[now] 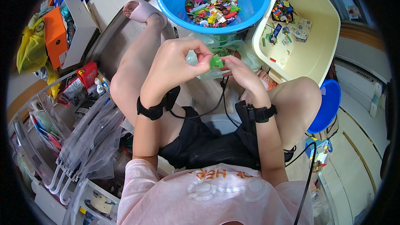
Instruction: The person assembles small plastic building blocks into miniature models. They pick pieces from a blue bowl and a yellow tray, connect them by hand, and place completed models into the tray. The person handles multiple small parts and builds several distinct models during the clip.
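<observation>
Left hand [179, 60]: pinching green piece [216, 62] near blue tub [253, 2]. Right hand [245, 73]: half-curled at edge, can't confirm grip, probably steadying.

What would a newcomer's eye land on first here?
Probably the big light-blue basin at the top centre, with its heap of small colourful pieces. Just right of it is a cream tub with a sparser scatter inside. Below the basin, mid-picture, the left hand pinches a small bright-green piece, the right hand close at its other side.
</observation>
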